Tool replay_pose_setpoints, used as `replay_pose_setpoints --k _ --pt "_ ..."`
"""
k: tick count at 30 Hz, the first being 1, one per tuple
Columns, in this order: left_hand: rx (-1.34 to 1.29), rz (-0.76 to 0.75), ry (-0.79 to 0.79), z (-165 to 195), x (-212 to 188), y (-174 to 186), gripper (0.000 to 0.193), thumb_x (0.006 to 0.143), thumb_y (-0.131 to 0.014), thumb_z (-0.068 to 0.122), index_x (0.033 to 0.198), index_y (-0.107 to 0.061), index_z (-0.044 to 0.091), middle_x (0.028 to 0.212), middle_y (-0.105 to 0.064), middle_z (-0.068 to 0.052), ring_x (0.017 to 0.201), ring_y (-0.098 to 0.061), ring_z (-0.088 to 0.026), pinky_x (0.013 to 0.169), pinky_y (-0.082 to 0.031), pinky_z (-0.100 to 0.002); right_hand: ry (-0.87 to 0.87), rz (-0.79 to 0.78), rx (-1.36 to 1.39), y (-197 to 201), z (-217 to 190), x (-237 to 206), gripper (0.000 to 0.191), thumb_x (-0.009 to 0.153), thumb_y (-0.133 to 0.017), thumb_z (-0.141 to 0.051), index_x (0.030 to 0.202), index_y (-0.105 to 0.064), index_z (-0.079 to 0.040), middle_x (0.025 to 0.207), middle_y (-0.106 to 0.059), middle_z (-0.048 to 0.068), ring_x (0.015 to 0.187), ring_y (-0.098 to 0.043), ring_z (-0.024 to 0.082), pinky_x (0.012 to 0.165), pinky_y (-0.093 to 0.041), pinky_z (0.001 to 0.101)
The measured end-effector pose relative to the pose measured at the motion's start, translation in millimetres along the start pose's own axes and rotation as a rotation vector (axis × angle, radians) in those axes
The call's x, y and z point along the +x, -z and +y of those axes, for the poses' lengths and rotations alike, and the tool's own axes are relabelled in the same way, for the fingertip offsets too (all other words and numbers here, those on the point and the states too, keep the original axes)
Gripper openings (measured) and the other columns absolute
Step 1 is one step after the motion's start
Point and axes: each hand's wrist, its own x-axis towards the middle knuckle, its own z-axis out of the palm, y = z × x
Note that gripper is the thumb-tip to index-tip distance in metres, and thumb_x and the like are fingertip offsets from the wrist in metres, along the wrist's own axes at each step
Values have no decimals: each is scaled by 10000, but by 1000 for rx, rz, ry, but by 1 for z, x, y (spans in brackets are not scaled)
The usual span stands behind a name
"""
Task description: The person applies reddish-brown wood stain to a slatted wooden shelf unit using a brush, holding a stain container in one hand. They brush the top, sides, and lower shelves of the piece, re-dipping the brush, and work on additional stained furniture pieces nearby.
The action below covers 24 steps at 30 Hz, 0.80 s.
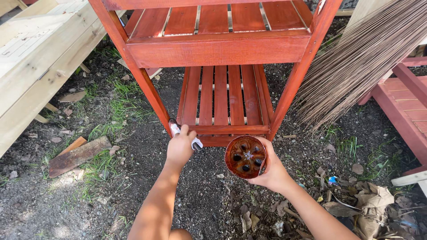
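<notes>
My left hand grips a paintbrush whose dark bristle end touches the bottom of the front left leg of a red-brown stained wooden slatted shelf unit. My right hand holds a cut-off plastic bottle bottom used as a cup, coated inside with red-brown stain, just in front of the shelf's lower rail. Both forearms reach forward from the bottom of the view.
The shelf stands on dark soil with grass patches. Unstained pale timber lies at the left, a loose board on the ground, a twig broom and another stained piece at the right, dry leaves lower right.
</notes>
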Motion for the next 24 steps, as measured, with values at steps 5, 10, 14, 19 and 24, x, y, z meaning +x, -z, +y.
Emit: replay_pose_setpoints --k 5,10,14,19,24 --pt "-27 190 -17 -5 8 42 320 690 -770 46 960 -616 120 1055 -535 -129 784 -682 -369 628 -575 -471 1 -5 40 -1 4 3 1114 553 -925 -17 1462 -300 -177 1421 -531 58 1368 -531 209 1119 -497 406" --pt "-8 356 -86 -7 38 105 350 661 -793 47 956 -616 115 1047 -524 -127 802 -663 -354 653 -562 -471 -29 -40 79 -5 12 5 1111 562 -924 -25 1456 -284 -184 1424 -521 53 1365 -532 212 1117 -509 412" --pt "-40 533 -159 -11 61 137 347 641 -770 75 941 -597 104 1043 -516 -131 843 -662 -363 654 -558 -472 -6 -41 86 -9 16 9 1096 581 -921 -17 1459 -285 -182 1433 -511 61 1383 -521 225 1142 -478 419" --pt "95 402 -125 -6 55 123 230 769 -712 43 960 -606 115 1054 -523 -122 836 -654 -347 638 -561 -461 -83 17 181 -15 25 13 1109 575 -906 -7 1471 -273 -167 1409 -544 76 1361 -544 233 1136 -482 421" --pt "2 306 -109 -4 18 109 282 762 -705 44 1027 -637 112 1126 -532 -167 869 -680 -360 689 -582 -453 41 63 189 -12 42 11 1119 584 -906 2 1493 -266 -123 1434 -512 97 1374 -513 239 1135 -454 418"
